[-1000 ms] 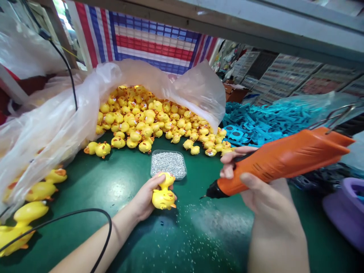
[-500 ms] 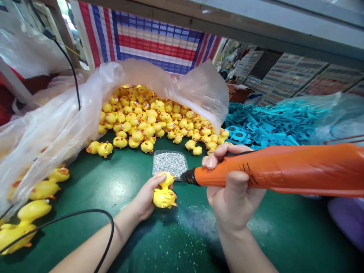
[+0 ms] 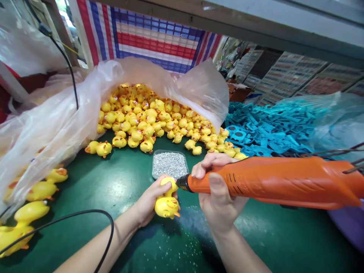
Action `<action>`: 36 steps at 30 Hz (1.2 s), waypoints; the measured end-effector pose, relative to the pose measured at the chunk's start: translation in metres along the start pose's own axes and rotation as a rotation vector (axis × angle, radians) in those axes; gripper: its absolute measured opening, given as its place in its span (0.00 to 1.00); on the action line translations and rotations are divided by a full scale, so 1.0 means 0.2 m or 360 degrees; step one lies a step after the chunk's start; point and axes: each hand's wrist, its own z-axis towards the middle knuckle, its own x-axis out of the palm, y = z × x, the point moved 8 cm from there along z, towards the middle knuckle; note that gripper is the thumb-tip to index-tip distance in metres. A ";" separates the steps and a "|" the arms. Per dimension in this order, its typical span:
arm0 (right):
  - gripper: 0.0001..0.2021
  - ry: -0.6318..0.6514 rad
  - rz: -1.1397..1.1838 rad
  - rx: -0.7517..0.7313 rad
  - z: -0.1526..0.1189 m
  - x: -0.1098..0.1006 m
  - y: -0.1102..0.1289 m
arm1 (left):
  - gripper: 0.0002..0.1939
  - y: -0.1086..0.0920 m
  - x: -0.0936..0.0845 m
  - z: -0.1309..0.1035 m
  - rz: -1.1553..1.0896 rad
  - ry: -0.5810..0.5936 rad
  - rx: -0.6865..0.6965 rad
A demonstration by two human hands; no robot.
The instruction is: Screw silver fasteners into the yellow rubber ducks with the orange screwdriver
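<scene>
My left hand is closed round a yellow duck toy, thumb over its upper end. In my right hand is an orange electric screwdriver, lying nearly level with its black nose pointing left. That nose meets the duck's upper end; the tip itself is hidden there. Just behind the duck stands a clear tray filled with small silvery screws. Both hands are above the green table.
Many yellow ducks spill from a plastic bag behind the tray. Larger-looking ducks lie at the left. Teal parts are heaped at the right. A black cable crosses the lower left.
The screwdriver has moved left and slightly down, its nose now against the duck. The duck and my left hand have shifted slightly down and right.
</scene>
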 end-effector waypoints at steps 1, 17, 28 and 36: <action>0.05 -0.0020 0.0009 0.0008 -0.01 -0.01 0.00 | 0.23 0.01 0.00 0.00 -0.0002 0.0013 -0.0008; 0.10 -0.0027 0.0137 0.0203 0.02 0.01 0.07 | 0.16 0.07 0.02 0.00 -0.0216 -0.0005 -0.0194; 0.10 -0.0033 0.0241 0.0206 -0.02 0.05 0.14 | 0.13 0.03 -0.05 0.00 -0.0222 -0.0238 -0.0041; 0.09 -0.0025 0.0159 0.0205 -0.05 0.05 0.11 | 0.13 0.01 -0.01 -0.02 -0.0205 -0.0200 0.0038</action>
